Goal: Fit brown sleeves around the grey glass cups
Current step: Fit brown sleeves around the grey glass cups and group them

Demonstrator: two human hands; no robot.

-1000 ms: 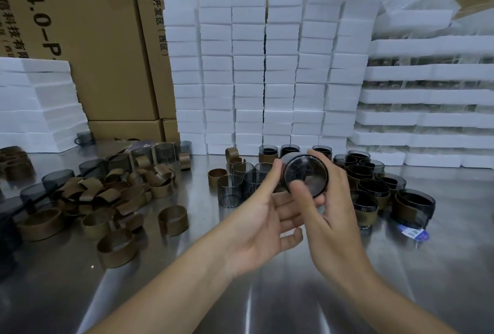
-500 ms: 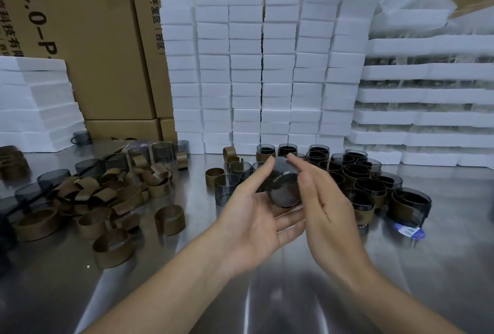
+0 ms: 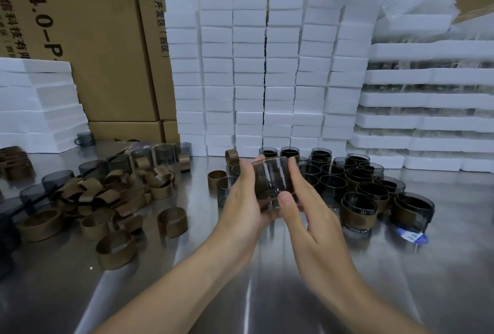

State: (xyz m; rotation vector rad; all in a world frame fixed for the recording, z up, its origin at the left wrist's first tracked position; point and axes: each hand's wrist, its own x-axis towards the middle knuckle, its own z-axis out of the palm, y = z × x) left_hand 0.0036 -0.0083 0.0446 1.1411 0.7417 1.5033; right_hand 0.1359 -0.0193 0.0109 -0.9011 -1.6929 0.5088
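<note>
Left hand (image 3: 242,200) and right hand (image 3: 310,210) clamp one grey glass cup (image 3: 271,176) between them, held above the counter (image 3: 267,293). Fingers (image 3: 294,173) curl round its sides, right thumb pressed on the lower front. Motion blur: cannot tell if a sleeve is on it. Loose brown sleeves (image 3: 115,197) left of the fingers, sleeved cups (image 3: 359,210) right of them.

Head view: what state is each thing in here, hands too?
held cup, lifted between both hands.
left hand, grips the held cup.
right hand, grips the held cup.
loose sleeves, heaped on table, unfitted.
sleeved cups, upright, sleeves on.
bare cups, upright, no sleeves.
</note>
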